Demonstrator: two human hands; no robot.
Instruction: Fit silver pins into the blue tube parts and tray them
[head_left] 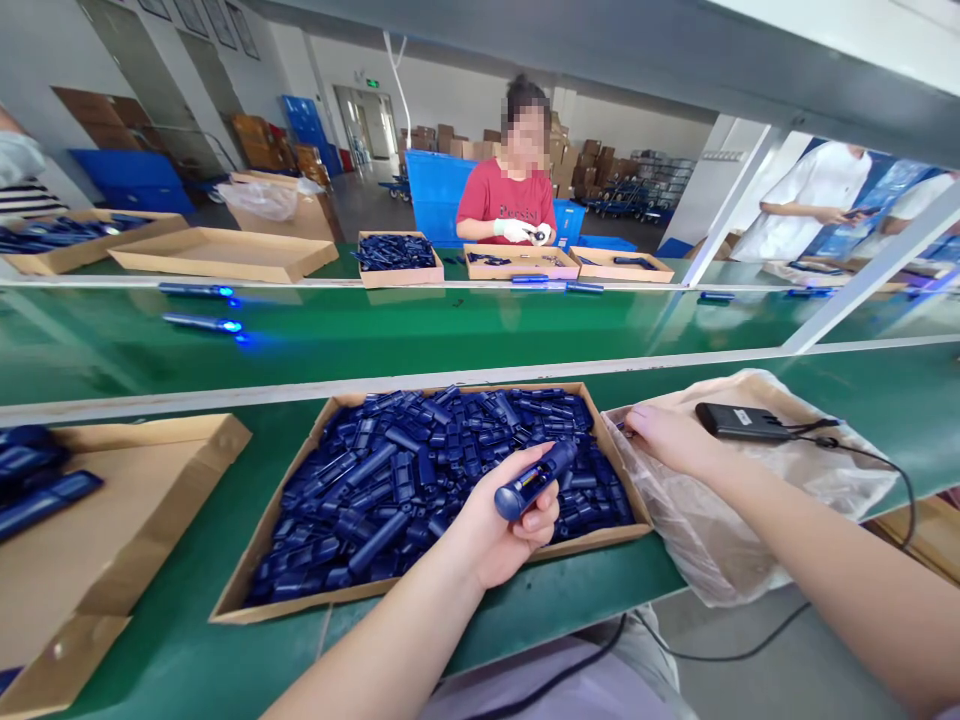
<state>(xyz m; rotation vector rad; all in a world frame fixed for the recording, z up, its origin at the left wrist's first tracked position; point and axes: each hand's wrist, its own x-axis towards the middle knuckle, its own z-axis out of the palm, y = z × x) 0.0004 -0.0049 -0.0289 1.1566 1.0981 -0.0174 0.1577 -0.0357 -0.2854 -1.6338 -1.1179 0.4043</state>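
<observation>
My left hand (499, 535) is wrapped round a dark blue tube-shaped casing (538, 482), held tilted over a cardboard tray. An opening in the casing's side shows small metallic and yellowish parts inside. Under it, the cardboard tray (247, 612) is heaped with many loose dark blue plastic parts (405, 470). Off to the right, my right hand (664, 435) is at the left edge of a plastic-lined box (720, 540). Its fingertips are pressed together, and what they pinch is too small and partly hidden to make out.
A black power adapter (739, 422) with a trailing cable lies on the plastic liner. Another cardboard tray (150, 520) stands at left. Beyond a white rail, a green belt (360, 335) carries several blue tubes, two glowing. A co-worker (506, 200) in red sits opposite, wearing white gloves.
</observation>
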